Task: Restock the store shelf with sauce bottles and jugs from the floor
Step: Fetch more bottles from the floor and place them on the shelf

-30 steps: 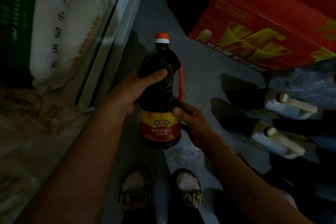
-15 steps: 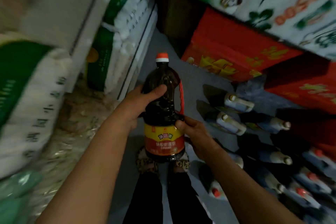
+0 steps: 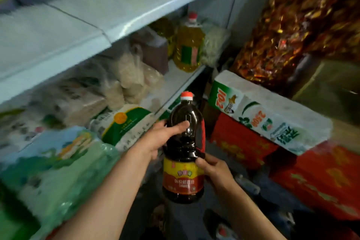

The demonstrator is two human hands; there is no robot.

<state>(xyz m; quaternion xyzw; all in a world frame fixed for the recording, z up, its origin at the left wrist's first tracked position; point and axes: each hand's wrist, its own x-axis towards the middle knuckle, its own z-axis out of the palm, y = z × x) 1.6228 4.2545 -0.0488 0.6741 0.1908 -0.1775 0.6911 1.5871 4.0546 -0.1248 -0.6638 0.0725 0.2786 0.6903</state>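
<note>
Two hands hold one dark sauce bottle (image 3: 183, 154) upright in mid-air, in front of the shelf (image 3: 78, 31). At far left, soft green and white bags (image 3: 58, 162) lie stacked, with a white sack (image 3: 124, 125) bearing a green band and an orange circle beside them. The left hand (image 3: 159, 138) wraps the bottle's upper body from the left, thumb laid across the front of the dark shoulder and fingers curled behind. The bottle has an orange-red cap, a red handle on its right side and a yellow and red label low down. The right hand (image 3: 214, 169) grips it lower, at the label's upper right edge, thumb on the front and fingers hidden behind. Behind the bottle, on the lower shelf board, stands a yellow oil jug (image 3: 188, 49) with a red cap. Further right, a white carton (image 3: 268, 111) rests on red cartons (image 3: 311, 177). More bottles (image 3: 247, 183) lie blurred on the floor below the right hand.
</note>
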